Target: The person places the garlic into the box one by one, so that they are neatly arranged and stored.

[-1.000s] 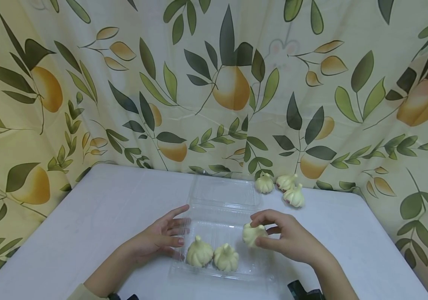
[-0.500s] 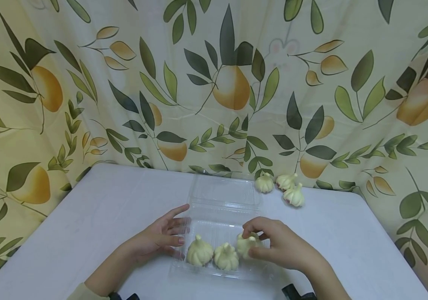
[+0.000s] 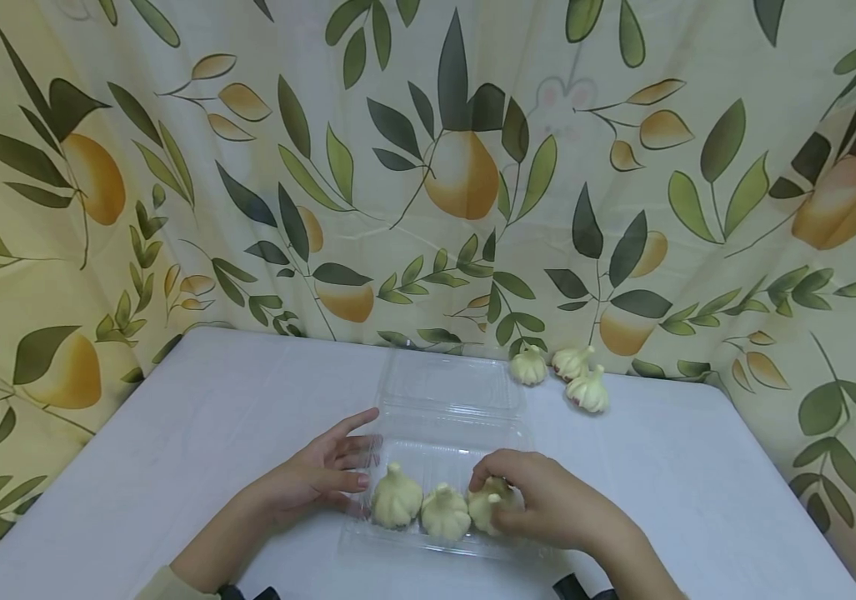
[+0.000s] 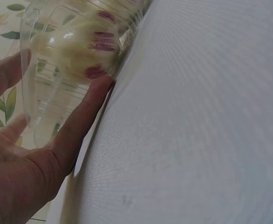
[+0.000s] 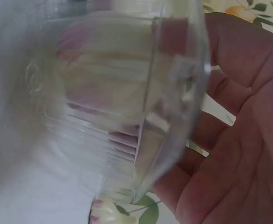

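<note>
A clear plastic clamshell box [image 3: 428,454] lies with its lid open on the white table. Inside its tray, along the near side, sit a left garlic bulb [image 3: 397,500] and a middle garlic bulb [image 3: 446,514]. My right hand [image 3: 551,504] pinches a third garlic bulb [image 3: 483,506] from above, low in the tray beside the middle one; the hand partly covers it. At the box's left wall, my left hand [image 3: 315,477] rests with fingers spread and fairly straight. Through the clear wall, the left wrist view shows a bulb [image 4: 80,44] with purple patches near the fingertips.
The transparent lid [image 3: 450,385] lies back toward the curtain. Beyond it to the right stand a single garlic bulb [image 3: 528,367] and two more touching each other, the nearer garlic bulb [image 3: 588,390] tilted. A patterned curtain [image 3: 428,183] borders the table's far edge.
My right hand has moved left and toward me, lowering its garlic bulb into the tray next to the middle one. The other two bulbs have shifted slightly left. My left hand stays put.
</note>
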Action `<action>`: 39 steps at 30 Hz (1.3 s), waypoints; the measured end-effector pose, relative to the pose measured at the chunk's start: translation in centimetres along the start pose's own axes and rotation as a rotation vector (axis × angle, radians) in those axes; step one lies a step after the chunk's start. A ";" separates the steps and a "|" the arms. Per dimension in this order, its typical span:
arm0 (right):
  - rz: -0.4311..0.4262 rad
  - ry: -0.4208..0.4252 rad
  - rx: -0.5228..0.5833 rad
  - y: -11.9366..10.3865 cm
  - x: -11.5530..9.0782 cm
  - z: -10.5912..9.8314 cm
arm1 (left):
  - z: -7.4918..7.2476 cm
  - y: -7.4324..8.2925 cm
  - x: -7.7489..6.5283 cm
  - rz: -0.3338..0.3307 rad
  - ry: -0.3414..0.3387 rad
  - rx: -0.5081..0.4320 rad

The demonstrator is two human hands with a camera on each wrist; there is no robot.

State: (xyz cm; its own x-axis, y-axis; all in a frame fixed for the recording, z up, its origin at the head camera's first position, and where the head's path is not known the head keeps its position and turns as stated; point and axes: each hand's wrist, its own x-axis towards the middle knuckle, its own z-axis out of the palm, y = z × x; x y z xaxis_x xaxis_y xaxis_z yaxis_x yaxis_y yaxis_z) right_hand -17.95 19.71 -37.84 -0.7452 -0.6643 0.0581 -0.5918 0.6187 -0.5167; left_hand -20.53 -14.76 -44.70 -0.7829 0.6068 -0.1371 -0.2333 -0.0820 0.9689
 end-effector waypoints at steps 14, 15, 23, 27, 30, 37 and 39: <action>0.013 -0.064 -0.033 -0.2 -0.1 0.0 | 0.3 -0.1 0.1 -0.007 0.012 0.007; 0.015 -0.066 -0.039 -0.3 -0.1 0.0 | 0.3 -0.1 0.1 -0.005 0.013 0.005; 0.025 -0.069 -0.049 -0.6 -0.3 -0.5 | 0.1 -0.2 0.1 0.000 0.015 0.009; 0.043 -0.043 0.011 -0.3 -0.6 -1.2 | 0.0 -0.3 0.2 -0.001 0.009 0.010; 0.031 -0.005 0.108 0.6 -0.8 -1.9 | 0.0 -0.3 0.2 -0.001 0.008 0.011; 0.039 0.187 0.267 4.1 -1.6 -3.6 | -0.1 -0.2 0.1 0.005 0.000 0.006; 0.075 0.247 0.303 4.9 -1.8 -4.0 | -0.1 -0.2 0.1 0.006 0.001 0.007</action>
State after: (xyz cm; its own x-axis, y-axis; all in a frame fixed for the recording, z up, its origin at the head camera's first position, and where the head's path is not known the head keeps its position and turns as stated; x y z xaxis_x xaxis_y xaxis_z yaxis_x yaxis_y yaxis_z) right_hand -20.75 25.64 -37.11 -0.8563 -0.4781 0.1956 -0.4432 0.4855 -0.7536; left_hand -20.60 -14.77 -44.92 -0.7847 0.6059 -0.1310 -0.2244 -0.0807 0.9711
